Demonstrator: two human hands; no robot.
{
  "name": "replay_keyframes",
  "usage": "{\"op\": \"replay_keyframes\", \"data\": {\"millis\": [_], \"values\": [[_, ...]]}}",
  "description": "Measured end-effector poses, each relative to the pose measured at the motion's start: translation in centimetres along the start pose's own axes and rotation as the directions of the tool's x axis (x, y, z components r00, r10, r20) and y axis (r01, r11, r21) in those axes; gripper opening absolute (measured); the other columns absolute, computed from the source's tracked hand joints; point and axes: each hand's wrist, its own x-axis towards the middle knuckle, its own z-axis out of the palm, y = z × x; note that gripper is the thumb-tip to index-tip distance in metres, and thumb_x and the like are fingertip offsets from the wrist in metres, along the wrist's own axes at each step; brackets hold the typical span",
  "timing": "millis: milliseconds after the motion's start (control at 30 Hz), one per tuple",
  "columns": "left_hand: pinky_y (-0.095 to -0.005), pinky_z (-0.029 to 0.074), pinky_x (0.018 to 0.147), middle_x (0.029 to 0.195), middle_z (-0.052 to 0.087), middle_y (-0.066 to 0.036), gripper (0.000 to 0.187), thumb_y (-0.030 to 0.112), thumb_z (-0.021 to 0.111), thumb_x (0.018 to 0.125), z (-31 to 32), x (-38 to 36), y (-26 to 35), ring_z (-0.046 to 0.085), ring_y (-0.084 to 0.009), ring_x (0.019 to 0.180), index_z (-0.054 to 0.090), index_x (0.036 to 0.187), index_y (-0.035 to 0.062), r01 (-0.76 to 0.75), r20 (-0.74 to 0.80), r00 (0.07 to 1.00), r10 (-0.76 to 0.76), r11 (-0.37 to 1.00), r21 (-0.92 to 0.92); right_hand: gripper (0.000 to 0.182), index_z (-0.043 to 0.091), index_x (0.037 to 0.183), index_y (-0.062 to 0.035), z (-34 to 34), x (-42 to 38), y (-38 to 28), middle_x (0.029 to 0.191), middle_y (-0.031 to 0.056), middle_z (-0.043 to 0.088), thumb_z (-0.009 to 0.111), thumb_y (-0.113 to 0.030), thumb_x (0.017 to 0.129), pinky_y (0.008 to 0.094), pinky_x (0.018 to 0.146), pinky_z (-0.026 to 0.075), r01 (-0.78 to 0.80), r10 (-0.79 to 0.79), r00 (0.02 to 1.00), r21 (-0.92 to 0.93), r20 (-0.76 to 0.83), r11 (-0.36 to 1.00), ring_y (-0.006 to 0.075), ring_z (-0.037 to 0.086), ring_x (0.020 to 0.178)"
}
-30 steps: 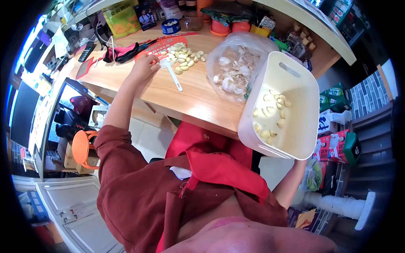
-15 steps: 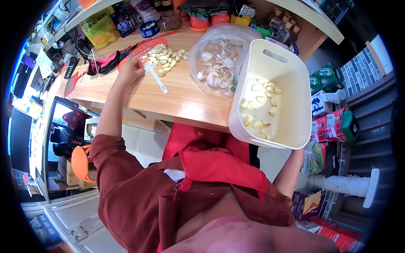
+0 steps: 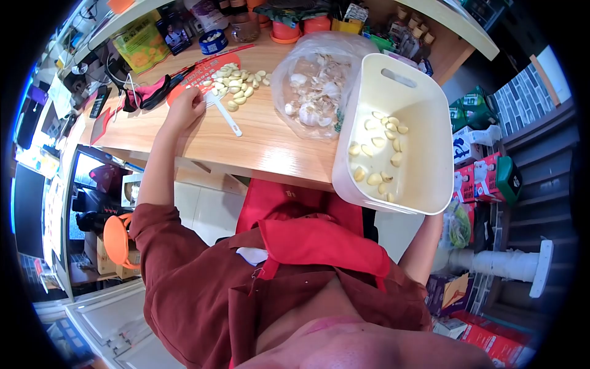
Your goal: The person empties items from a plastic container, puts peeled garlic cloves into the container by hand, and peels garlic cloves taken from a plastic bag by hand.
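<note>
My left hand (image 3: 186,109) rests on the table with its fingers curled in, at the edge of a red fan-shaped card (image 3: 215,66). What its fingers hold, if anything, is hidden. Close by lies a white plastic tool (image 3: 227,117), its head next to my fingers. Peeled garlic cloves (image 3: 238,85) are heaped on and beside the card. A clear plastic bag (image 3: 314,89) contains garlic bulbs and loose skins. Next to it, a white bin (image 3: 424,154) with several cloves inside juts over the table's front edge. My right forearm (image 3: 424,243) runs up behind the bin, which hides my right hand.
Along the left of the wooden table (image 3: 264,144) lie a remote control (image 3: 99,101) and a pink-and-black item (image 3: 150,92). A blue tin (image 3: 212,42), a glass cup (image 3: 244,27) and small corked bottles (image 3: 418,37) stand toward the back. Boxes (image 3: 476,178) are stacked at right.
</note>
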Motion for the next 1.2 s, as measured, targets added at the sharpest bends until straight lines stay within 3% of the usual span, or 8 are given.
{"op": "replay_keyframes", "data": {"millis": [267,367,567,733,800,933,1133,1200], "values": [[-0.036,0.046,0.063,0.075,0.056,-0.018,0.011,0.004,0.06,0.073,0.8,-0.5,0.6,0.057,-0.0322,0.072,0.053,0.082,0.0015,-0.205,-0.096,0.97,0.222,0.964,0.168,0.038,0.059,0.108,0.0002,0.4,-0.2,-2.4,0.1,0.0179,0.065,0.062,-0.026,0.08,0.0326,0.078,0.048,-0.036,0.044,0.995,-0.085,0.092,0.996,0.0263,0.063,0.092],[-0.0336,0.045,0.062,0.073,0.055,-0.016,0.01,0.003,0.059,0.072,0.4,-0.4,1.3,0.057,-0.0283,0.068,0.053,0.081,0.0017,-0.119,-0.073,0.989,0.132,0.98,0.158,0.039,0.059,0.108,0.0002,0.7,-0.6,-3.9,0.1,0.0187,0.065,0.06,-0.027,0.08,0.033,0.078,0.048,-0.175,0.177,0.982,-0.027,0.065,0.984,0.0273,0.063,0.092],[-0.0238,0.043,0.06,0.069,0.054,-0.004,0.009,0.003,0.061,0.074,-0.2,0.0,2.4,0.051,-0.0095,0.062,0.054,0.079,0.0024,0.053,-0.12,0.991,-0.052,0.999,0.0,0.04,0.058,0.109,-0.0006,1.0,-0.5,-1.9,0.1,0.0189,0.064,0.057,-0.03,0.081,0.0342,0.08,0.047,-0.308,0.306,0.951,0.173,0.04,0.935,0.0296,0.063,0.093],[-0.0191,0.042,0.063,0.074,0.053,0.003,0.01,0.005,0.064,0.078,-1.5,1.0,11.2,0.05,-0.004,0.069,0.056,0.084,0.0019,-0.072,-0.125,0.992,0.019,0.894,-0.443,0.041,0.058,0.11,-0.0004,1.4,0.0,-0.1,0.1,0.0192,0.064,0.057,-0.031,0.082,0.0344,0.08,0.047,-0.284,0.276,0.959,0.239,0.066,0.929,0.0297,0.063,0.093],[-0.0171,0.042,0.065,0.085,0.053,0.002,0.017,-0.001,0.063,0.077,-1.8,1.0,17.0,0.051,-0.0044,0.077,0.055,0.092,0.0016,-0.254,-0.082,0.965,0.251,0.799,-0.546,0.041,0.058,0.11,0.0001,2.1,0.4,1.4,0.1,0.0193,0.064,0.057,-0.03,0.082,0.0344,0.08,0.047,-0.275,0.27,0.961,0.314,0.062,0.909,0.0295,0.063,0.093],[-0.017,0.041,0.065,0.09,0.052,-0.001,0.018,-0.008,0.061,0.076,-0.8,-0.1,27.5,0.051,-0.0066,0.082,0.053,0.092,-0.0015,-0.467,-0.077,0.814,0.576,0.568,-0.678,0.04,0.058,0.109,0.0008,0.8,-0.5,-4.7,0.1,0.0195,0.064,0.056,-0.029,0.082,0.0341,0.079,0.047,-0.269,0.267,0.963,0.065,0.035,0.961,0.0289,0.063,0.093],[-0.027,0.047,0.078,0.103,0.063,-0.009,0.024,-0.004,0.064,0.074,1.0,0.0,32.8,0.061,-0.0196,0.092,0.061,0.096,0.003,-0.844,0.067,0.494,0.867,0.496,-0.205,0.04,0.058,0.109,0.0002,0.8,-0.4,-4.1,0.099,0.0204,0.064,0.056,-0.03,0.082,0.0343,0.079,0.047,-0.263,0.263,0.964,-0.001,0.03,0.965,0.0297,0.063,0.092],[-0.0298,0.046,0.083,0.11,0.062,-0.011,0.026,-0.002,0.065,0.073,0.6,0.0,32.2,0.06,-0.0234,0.097,0.061,0.099,0.0027,-0.833,0.016,0.514,0.858,0.503,-0.23,0.04,0.059,0.108,-0.0005,0.6,-0.6,-5.0,0.097,0.0206,0.064,0.057,-0.031,0.082,0.0349,0.078,0.047,-0.275,0.276,0.961,-0.022,0.034,0.961,0.031,0.063,0.092]]}}
